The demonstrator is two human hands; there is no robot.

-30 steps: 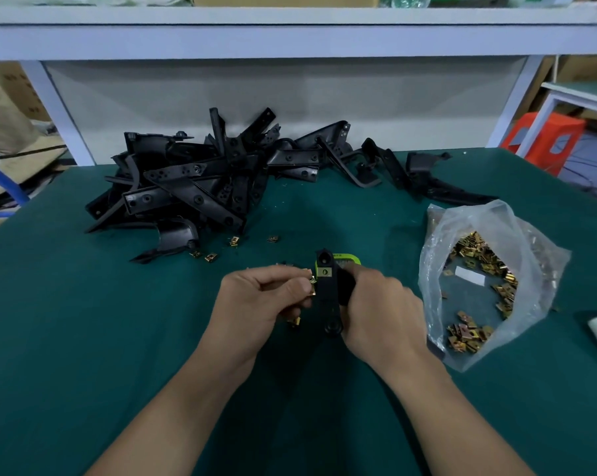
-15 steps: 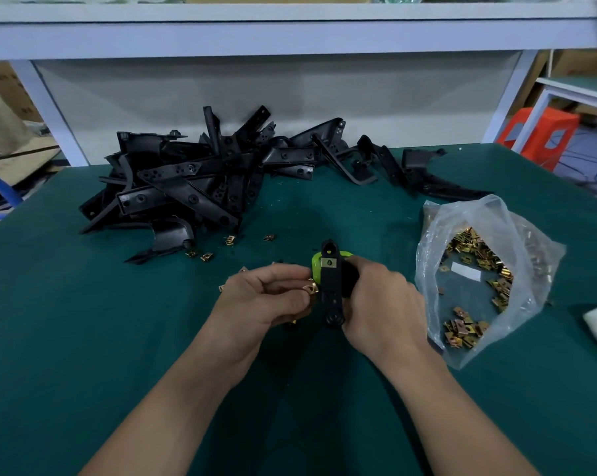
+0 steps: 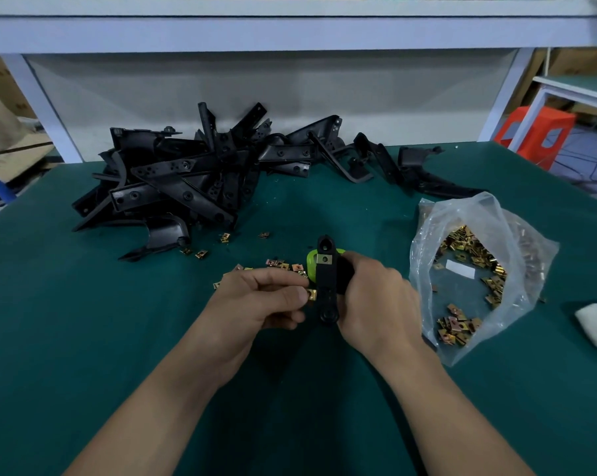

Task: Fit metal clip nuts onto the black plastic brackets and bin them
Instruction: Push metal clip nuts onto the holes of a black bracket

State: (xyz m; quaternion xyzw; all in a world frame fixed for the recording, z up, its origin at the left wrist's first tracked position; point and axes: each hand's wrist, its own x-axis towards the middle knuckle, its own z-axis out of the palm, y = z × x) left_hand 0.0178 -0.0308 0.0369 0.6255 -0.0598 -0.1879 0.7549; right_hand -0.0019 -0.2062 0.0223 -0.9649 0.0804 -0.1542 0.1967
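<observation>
Right now my right hand [image 3: 376,300] is gripping the bracket [image 3: 326,286] upright above the table [image 3: 84,338]; my left hand [image 3: 266,297] is pinching a clip nut [image 3: 312,295] btwn thumb & forefinger at its left edge. Risk: if I'm pushing crooked, the clip nut's prob jamming or springing off.

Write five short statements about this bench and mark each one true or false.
1. The right hand holds a black bracket. True.
2. The left hand is empty. False: it pinches a clip nut right beside the bracket.
3. The bracket carries one fitted nut near its far end. True.
4. The plastic bag of nuts lies left of the hands. False: it lies to their right.
5. The pile of brackets lies beyond the hands, to the left. True.
</observation>
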